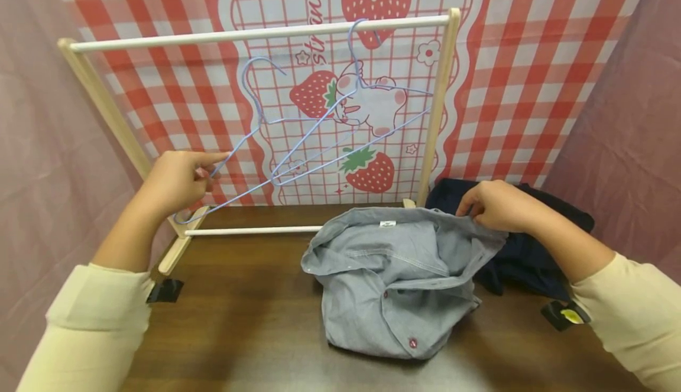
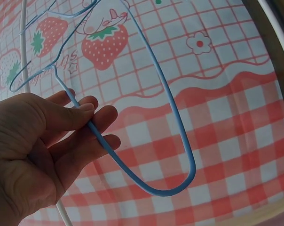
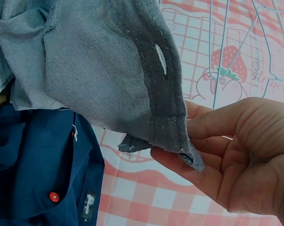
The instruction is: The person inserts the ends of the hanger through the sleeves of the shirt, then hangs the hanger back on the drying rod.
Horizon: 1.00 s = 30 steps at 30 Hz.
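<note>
Between thumb and fingers my left hand [image 1: 181, 182] pinches one sloping arm of a blue wire hanger [image 2: 193, 165]. This hanger is held tilted in front of the rack, its hook off the rail. A second blue hanger [image 1: 349, 43] hangs by its hook from the rail, and the two overlap in the head view. My right hand [image 1: 500, 206] pinches the upper right edge of a grey shirt [image 1: 362, 309]. That shirt lies bunched on the table, its neck opening spread and a white label inside. In the right wrist view a buttonhole shows near the pinched edge.
A wooden rack with a white rail [image 1: 213, 38] stands at the back of the table [image 1: 239, 321]. Behind the right hand lies a dark blue garment [image 3: 38, 160] with a red button. A strawberry-print checked cloth [image 1: 532, 73] hangs behind the rack; pink fabric flanks both sides.
</note>
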Tool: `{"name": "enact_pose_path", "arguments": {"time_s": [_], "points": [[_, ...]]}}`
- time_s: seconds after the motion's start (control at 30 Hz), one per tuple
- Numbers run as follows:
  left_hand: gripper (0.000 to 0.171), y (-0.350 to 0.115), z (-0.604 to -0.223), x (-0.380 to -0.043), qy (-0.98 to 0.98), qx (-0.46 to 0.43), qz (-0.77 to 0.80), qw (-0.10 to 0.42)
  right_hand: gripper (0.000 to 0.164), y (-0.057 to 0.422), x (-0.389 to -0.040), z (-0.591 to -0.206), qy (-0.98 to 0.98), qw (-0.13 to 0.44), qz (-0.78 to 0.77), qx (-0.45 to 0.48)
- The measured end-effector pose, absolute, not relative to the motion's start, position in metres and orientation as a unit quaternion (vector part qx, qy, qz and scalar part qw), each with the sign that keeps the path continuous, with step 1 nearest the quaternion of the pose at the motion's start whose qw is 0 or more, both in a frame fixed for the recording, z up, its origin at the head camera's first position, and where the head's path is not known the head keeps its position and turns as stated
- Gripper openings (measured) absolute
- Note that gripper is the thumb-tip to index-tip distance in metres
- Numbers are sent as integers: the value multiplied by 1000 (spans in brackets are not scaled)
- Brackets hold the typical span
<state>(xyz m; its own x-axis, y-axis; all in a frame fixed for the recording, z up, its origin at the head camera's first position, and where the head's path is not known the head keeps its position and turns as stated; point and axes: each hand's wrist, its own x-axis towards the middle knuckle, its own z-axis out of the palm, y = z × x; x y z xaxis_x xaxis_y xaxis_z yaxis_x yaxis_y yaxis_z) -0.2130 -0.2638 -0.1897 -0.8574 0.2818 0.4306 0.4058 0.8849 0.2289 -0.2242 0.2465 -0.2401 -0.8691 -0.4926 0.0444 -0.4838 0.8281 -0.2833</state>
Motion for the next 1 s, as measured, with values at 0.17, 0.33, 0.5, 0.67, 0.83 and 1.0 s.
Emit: {"name": "enact_pose_path", "arguments": {"time_s": [0.17, 0.33, 0.5, 0.67, 0.83, 1.0], "points": [[53, -273, -200, -207, -950, -181, -174, 186, 28, 245, -223, -241, 959, 2, -142, -245], [53, -281, -211, -200, -950, -181, -176, 183, 27, 244, -222, -242, 961, -19, -137, -241], [55, -288, -223, -192, -953, -169, -192, 162, 27, 243, -221, -245, 962, -25, -140, -234], [49, -293, -237, -186, -949, -175, -209, 161, 26, 243, -220, -247, 962, -28, -141, -230], [48, -296, -253, -182, -943, -189, -219, 164, 25, 242, -219, -248, 962, -35, -139, -231], [46, -298, -265, -178, -939, -197, -234, 156, 26, 242, -217, -250, 963, -38, -136, -231]]}}
